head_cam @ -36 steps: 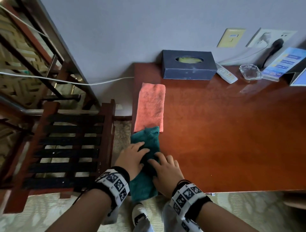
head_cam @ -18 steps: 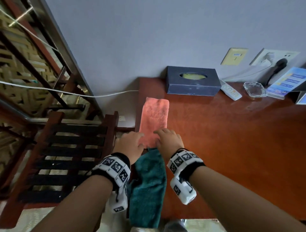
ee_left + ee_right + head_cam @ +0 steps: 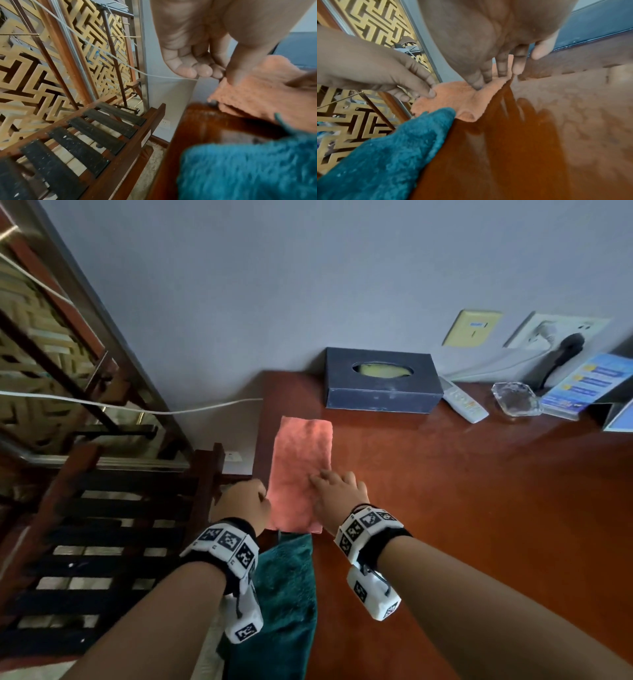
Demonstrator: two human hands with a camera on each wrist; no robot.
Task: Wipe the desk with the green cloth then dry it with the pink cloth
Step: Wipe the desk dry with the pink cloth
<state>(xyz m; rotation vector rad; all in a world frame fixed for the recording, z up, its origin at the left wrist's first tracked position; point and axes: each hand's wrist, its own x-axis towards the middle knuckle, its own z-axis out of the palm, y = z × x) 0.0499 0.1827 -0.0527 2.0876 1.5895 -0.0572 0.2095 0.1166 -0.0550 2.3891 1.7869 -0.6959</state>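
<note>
The soft, light pink cloth (image 3: 301,474) lay by the counter's (image 3: 479,525) left edge; left hand (image 3: 243,501) pinched its edge, right hand (image 3: 339,494) pressed spread fingers on top.

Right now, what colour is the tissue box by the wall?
Dark navy blue tissue box, clearest in the head view.

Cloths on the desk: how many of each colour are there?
Pink cloth: 1
Green cloth: 1
Total: 2 cloths
</note>
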